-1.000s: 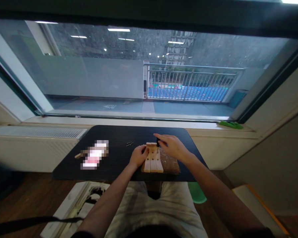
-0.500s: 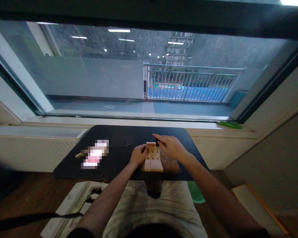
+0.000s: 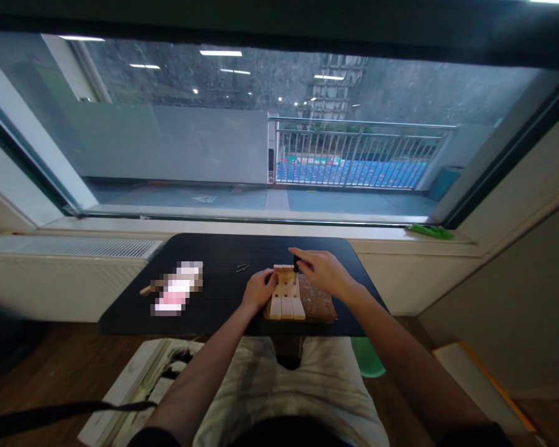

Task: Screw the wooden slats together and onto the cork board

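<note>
A light wooden piece [image 3: 287,307] made of three slats side by side, with dark holes across it, lies on a brown block [image 3: 317,303] whose surface looks speckled. Along its left edge my left hand [image 3: 258,290] is closed, thumb on top, gripping the wood. My right hand [image 3: 325,270] is wrapped round the black handle of a screwdriver [image 3: 296,266], index finger stretched over its top. The screwdriver stands roughly upright, its tip at the right slat near a hole. Whether a screw sits under the tip is too small to tell.
Several small screws [image 3: 242,268] lie on the black table [image 3: 223,304] left of the wood. Farther left is a blurred-out item [image 3: 179,290] with a wooden stick end [image 3: 145,290]. Beyond the table are a radiator [image 3: 65,273] and a window sill with a green object [image 3: 431,232].
The view has shifted very slightly. Both hands keep their grips in nearly the same places, with the screwdriver still at the right slat.
</note>
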{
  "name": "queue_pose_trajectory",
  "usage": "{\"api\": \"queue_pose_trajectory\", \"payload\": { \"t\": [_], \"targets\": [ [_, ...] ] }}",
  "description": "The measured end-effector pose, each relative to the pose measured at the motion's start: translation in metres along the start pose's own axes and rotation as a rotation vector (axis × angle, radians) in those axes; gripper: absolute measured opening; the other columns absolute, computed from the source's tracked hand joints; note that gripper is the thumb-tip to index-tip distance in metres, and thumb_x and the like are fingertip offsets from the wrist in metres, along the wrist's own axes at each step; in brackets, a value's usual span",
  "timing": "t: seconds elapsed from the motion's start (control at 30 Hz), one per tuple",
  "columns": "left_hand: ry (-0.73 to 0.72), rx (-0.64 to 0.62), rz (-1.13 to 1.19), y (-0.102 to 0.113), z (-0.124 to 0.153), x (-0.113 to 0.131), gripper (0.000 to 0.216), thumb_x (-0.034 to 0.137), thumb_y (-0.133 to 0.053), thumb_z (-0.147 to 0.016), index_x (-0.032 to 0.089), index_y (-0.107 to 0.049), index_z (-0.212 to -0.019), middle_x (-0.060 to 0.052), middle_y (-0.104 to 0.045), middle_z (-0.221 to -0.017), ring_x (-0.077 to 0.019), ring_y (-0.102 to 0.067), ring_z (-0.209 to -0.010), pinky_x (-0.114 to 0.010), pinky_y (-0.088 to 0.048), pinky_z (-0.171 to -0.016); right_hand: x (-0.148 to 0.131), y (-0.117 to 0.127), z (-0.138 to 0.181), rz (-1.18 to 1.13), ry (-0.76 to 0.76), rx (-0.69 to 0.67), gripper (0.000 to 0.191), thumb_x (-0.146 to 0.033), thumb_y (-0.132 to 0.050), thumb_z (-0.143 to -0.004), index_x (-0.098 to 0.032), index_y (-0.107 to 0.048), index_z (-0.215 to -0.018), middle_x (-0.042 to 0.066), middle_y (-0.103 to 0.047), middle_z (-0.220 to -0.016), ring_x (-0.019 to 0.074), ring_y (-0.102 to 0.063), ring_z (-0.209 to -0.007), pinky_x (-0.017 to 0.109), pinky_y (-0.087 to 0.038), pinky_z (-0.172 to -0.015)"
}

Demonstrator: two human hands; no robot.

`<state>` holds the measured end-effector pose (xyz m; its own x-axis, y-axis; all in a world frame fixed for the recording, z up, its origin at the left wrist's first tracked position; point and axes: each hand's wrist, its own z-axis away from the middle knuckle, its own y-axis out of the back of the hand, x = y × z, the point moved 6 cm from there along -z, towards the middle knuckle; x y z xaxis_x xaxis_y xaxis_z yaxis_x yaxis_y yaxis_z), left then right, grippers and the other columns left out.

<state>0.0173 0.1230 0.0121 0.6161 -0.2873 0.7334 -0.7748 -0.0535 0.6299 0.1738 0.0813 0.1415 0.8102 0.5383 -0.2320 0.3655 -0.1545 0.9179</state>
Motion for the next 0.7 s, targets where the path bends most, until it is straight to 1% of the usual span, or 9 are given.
{"api": "queue_pose_trajectory", "payload": {
  "t": [0.17, 0.37, 0.53, 0.7],
  "targets": [
    [0.005, 0.002, 0.002, 0.0000, -0.0001, 0.0007, 0.029, 0.033, -0.046, -0.091, 0.021, -0.071, -0.098, -0.006, -0.074, -0.100, -0.0200, -0.066, -0.095, -0.029, -0.049, -0.085, -0.0007, 0.0013, -0.0026, 0.028, -0.002, -0.025, 0.041, -0.022, -0.045, -0.093, -0.023, -0.057, -0.133, 0.004, -0.068, -0.122, 0.0197, -0.067, -0.102, 0.030, -0.050, -0.091],
    [0.007, -0.003, 0.006, -0.0005, 0.0005, 0.0010, 0.029, 0.034, -0.046, -0.091, 0.022, -0.071, -0.100, -0.005, -0.073, -0.101, -0.0196, -0.066, -0.095, -0.029, -0.049, -0.085, 0.0013, 0.0036, -0.0054, 0.073, -0.015, -0.043, 0.041, -0.023, -0.047, -0.092, -0.023, -0.059, -0.131, 0.005, -0.069, -0.119, 0.0206, -0.068, -0.100, 0.030, -0.050, -0.089],
    [0.000, -0.006, -0.007, -0.0007, 0.0002, 0.0025, 0.032, 0.037, -0.045, -0.091, 0.021, -0.071, -0.100, -0.006, -0.074, -0.102, -0.0205, -0.066, -0.096, -0.029, -0.049, -0.085, 0.0051, 0.0055, -0.0083, 0.084, -0.031, -0.056, 0.040, -0.024, -0.049, -0.090, -0.023, -0.061, -0.128, 0.005, -0.072, -0.113, 0.0199, -0.070, -0.094, 0.028, -0.050, -0.084],
    [-0.005, -0.005, -0.004, -0.0016, -0.0001, 0.0025, 0.032, 0.037, -0.045, -0.091, 0.021, -0.071, -0.099, -0.006, -0.074, -0.101, -0.0206, -0.067, -0.095, -0.029, -0.049, -0.084, 0.0064, 0.0067, -0.0101, 0.098, -0.025, -0.057, 0.039, -0.025, -0.049, -0.090, -0.024, -0.063, -0.126, 0.005, -0.074, -0.108, 0.0198, -0.070, -0.090, 0.026, -0.048, -0.079]
  ]
}}
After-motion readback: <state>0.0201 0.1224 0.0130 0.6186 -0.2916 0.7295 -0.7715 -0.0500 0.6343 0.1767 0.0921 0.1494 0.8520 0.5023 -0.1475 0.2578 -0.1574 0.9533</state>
